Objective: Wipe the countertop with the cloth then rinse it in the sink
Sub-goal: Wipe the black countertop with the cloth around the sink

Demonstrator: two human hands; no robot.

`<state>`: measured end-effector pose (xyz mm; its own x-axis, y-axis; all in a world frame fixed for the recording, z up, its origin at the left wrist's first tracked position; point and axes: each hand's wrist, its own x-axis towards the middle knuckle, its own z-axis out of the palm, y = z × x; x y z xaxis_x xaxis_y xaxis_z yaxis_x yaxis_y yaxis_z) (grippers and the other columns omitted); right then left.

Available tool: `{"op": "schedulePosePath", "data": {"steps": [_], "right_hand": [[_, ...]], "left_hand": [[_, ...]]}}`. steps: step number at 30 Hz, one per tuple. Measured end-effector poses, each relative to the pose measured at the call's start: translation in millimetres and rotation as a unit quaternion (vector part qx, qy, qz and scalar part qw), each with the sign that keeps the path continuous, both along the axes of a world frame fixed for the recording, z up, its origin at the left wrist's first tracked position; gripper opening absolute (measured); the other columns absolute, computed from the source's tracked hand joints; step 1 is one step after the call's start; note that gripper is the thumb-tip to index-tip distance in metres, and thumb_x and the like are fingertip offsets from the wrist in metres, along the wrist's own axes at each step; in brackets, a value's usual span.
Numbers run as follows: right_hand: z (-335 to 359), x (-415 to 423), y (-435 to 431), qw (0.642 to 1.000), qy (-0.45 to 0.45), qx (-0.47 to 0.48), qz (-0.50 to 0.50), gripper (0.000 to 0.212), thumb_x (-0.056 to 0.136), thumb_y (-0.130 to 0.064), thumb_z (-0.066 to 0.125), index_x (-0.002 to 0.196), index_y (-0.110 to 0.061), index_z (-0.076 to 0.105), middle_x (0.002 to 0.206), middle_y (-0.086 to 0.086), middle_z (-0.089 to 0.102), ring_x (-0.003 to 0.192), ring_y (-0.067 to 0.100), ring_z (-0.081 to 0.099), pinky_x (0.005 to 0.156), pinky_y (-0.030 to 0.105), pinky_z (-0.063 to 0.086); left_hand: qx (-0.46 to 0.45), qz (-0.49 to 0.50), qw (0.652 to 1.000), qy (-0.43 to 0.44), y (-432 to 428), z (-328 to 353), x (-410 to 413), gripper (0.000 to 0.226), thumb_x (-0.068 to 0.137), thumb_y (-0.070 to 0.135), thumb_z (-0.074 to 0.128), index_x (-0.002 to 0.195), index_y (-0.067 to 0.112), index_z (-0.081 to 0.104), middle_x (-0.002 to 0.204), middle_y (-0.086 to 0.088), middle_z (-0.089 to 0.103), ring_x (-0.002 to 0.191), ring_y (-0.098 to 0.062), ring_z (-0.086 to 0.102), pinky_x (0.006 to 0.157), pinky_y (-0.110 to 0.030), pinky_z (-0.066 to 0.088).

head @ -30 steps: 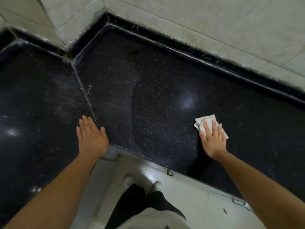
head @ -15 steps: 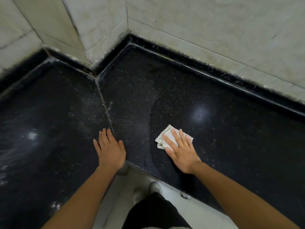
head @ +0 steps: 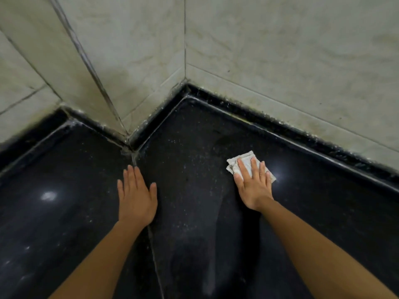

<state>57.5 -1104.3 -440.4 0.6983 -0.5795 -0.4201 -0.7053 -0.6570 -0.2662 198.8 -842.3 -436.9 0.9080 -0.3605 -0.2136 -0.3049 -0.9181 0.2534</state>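
While the flat right hand (head: 254, 186) presses the small white folded cloth (head: 245, 159) on the speckled black stone countertop (head: 194, 212), left hand (head: 136, 197) flat alongside, wiping looks partway, rinse undone.

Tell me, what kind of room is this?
Probably a kitchen, though no sink shows. A black speckled stone countertop runs into a corner of pale tiled walls, and the right hand presses a white cloth flat on it.
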Motion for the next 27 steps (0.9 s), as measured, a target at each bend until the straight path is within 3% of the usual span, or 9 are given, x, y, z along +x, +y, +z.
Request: {"op": "schedulePosePath", "data": {"steps": [6, 12, 19, 24, 27], "right_hand": [[-8, 81, -53, 0.999, -0.021, -0.033, -0.03, 0.054, 0.101, -0.052, 0.011, 0.153, -0.041, -0.003, 0.161, 0.001, -0.016, 0.146, 0.023, -0.022, 0.117, 0.041, -0.013], [-11, 149, -58, 0.995, -0.02, -0.023, -0.09, 0.055, 0.102, -0.049, 0.014, 0.153, -0.038, -0.005, 0.161, 0.007, -0.017, 0.146, 0.029, -0.022, 0.116, 0.045, -0.016], [-12, 193, 14, 0.993, -0.043, 0.001, 0.114, 0.055, 0.101, -0.051, 0.009, 0.152, -0.039, -0.008, 0.159, 0.003, -0.024, 0.143, 0.026, -0.029, 0.113, 0.041, -0.021], [-6, 181, 29, 0.953, -0.056, 0.017, 0.297, 0.051, 0.103, -0.049, 0.016, 0.152, -0.044, 0.0, 0.161, -0.001, -0.019, 0.144, 0.021, -0.028, 0.112, 0.035, -0.02], [-5, 165, 5, 0.948, -0.06, 0.002, 0.312, 0.05, 0.102, -0.052, 0.017, 0.15, -0.047, 0.003, 0.162, -0.005, -0.013, 0.146, 0.017, -0.022, 0.115, 0.034, -0.014]], "left_hand": [[0.02, 0.013, 1.0, -0.013, -20, -15, 46, 0.07, 0.097, 0.049, 0.012, 0.15, 0.007, -0.008, 0.158, -0.008, -0.013, 0.144, -0.018, -0.018, 0.115, -0.04, -0.016], [-0.002, 0.025, 0.999, -0.028, -24, -17, 52, 0.068, 0.098, 0.045, 0.018, 0.151, 0.006, 0.001, 0.159, -0.01, -0.008, 0.145, -0.019, -0.013, 0.114, -0.037, -0.016], [0.004, 0.028, 0.999, -0.036, -27, -17, 53, 0.072, 0.097, 0.05, 0.018, 0.151, 0.006, 0.001, 0.159, -0.011, -0.005, 0.146, -0.021, -0.011, 0.115, -0.037, -0.013], [0.014, 0.032, 0.999, -0.028, -27, -14, 53, 0.073, 0.096, 0.052, 0.016, 0.151, 0.008, -0.001, 0.159, -0.01, -0.007, 0.145, -0.02, -0.013, 0.116, -0.038, -0.013], [0.029, 0.027, 0.999, -0.025, -25, -13, 53, 0.074, 0.095, 0.054, 0.011, 0.151, 0.008, -0.004, 0.159, -0.009, -0.01, 0.145, -0.019, -0.015, 0.116, -0.037, -0.013]]}}
